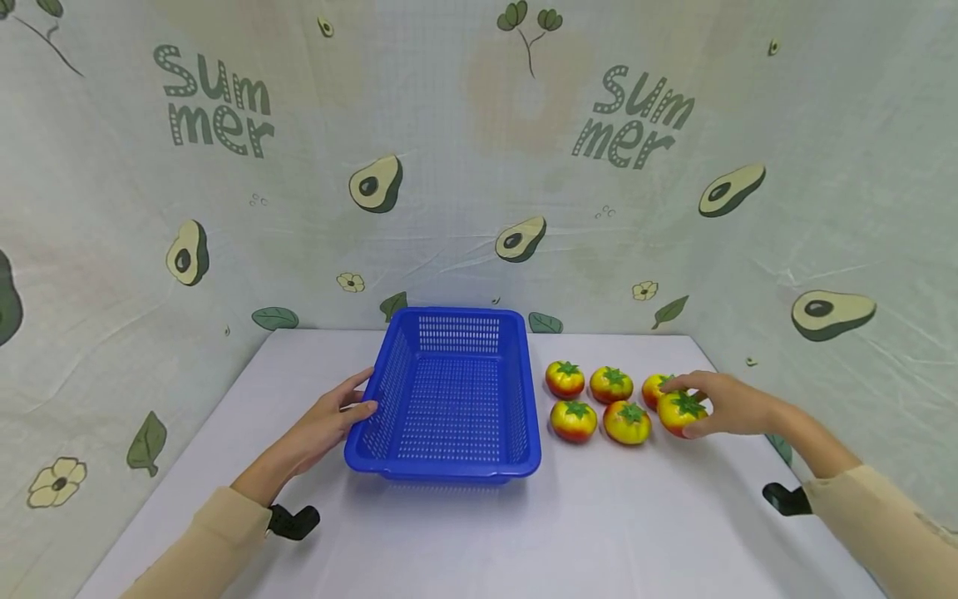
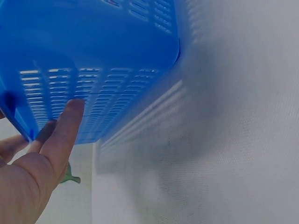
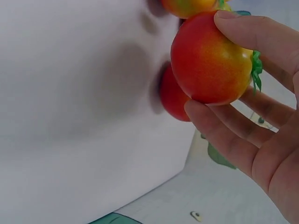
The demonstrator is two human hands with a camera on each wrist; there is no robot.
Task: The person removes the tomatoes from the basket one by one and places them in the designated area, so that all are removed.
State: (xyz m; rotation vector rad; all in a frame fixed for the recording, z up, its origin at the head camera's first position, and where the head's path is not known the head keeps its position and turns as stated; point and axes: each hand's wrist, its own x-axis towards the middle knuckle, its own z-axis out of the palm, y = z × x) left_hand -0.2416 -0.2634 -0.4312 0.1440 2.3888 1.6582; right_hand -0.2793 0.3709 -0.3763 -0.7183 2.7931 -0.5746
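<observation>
An empty blue plastic basket (image 1: pixel 447 408) with slotted sides stands mid-table. My left hand (image 1: pixel 329 424) holds its left rim, thumb and fingers at the edge; in the left wrist view one fingertip (image 2: pixel 75 103) lies against the outer wall (image 2: pixel 117 84). To the right, my right hand (image 1: pixel 729 405) pinches a red-and-yellow tomato (image 1: pixel 677 413) with a green leafy top. In the right wrist view this tomato (image 3: pixel 210 60) hangs between thumb and fingers, its shadow apart from it. Another tomato (image 1: pixel 653 388) sits on the table just behind, partly covered by the held one.
Several more tomatoes stand in two short rows between basket and right hand, among them a front one (image 1: pixel 573 423) and a back one (image 1: pixel 565 379). A white cloth covers the table (image 1: pixel 599 532). Printed fabric (image 1: pixel 449 108) hangs behind and at both sides.
</observation>
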